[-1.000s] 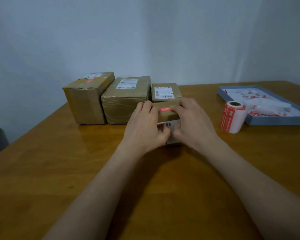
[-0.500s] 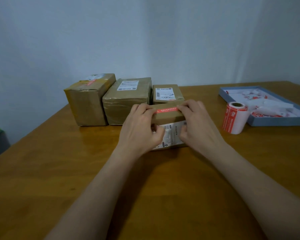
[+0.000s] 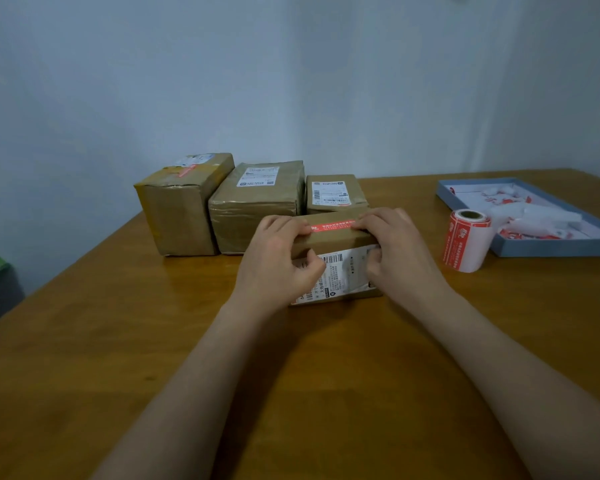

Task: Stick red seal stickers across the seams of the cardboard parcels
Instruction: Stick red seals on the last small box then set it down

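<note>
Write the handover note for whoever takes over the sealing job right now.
Left hand and right hand: both grip the small brown cardboard parcel at table centre, fingers on the ends of the red seal sticker along its top.
Red-and-white sticker roll: upright, right of the parcel.
Done: far-left brown parcel carries a red sticker.
Left: the two other back-row parcels show none.
</note>
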`<state>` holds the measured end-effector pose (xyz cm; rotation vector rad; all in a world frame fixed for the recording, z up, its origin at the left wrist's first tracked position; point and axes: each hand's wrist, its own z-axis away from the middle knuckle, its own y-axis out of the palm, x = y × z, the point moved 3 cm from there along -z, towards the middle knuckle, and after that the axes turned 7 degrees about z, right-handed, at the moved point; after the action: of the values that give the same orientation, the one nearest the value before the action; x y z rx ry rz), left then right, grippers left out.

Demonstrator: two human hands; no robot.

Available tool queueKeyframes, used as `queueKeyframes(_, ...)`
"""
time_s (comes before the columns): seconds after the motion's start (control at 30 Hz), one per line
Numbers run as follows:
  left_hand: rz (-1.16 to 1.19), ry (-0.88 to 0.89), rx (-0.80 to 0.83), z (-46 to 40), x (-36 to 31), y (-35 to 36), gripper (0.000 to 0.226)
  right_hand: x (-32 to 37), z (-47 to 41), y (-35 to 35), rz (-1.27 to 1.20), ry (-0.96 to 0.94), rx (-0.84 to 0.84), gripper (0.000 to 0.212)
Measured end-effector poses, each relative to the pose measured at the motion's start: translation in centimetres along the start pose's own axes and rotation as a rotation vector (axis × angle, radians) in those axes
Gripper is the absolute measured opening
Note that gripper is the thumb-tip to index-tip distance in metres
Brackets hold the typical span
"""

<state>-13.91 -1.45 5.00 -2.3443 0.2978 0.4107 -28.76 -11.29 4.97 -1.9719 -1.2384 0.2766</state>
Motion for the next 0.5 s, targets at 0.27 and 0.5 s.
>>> queueKeyframes(0.27,0.313,-0.18,-0.078,1.1,1.3,0.1,0.056,-1.4,0.7,-0.7,-0.382,0.12,0.005,0.079)
queueKeyframes(0.5,0.689,-0.471,-0.092,1.5,1.5,0.7,0.069,-3.5,0.6,-0.1,-0.693,0.427,0.217,0.094)
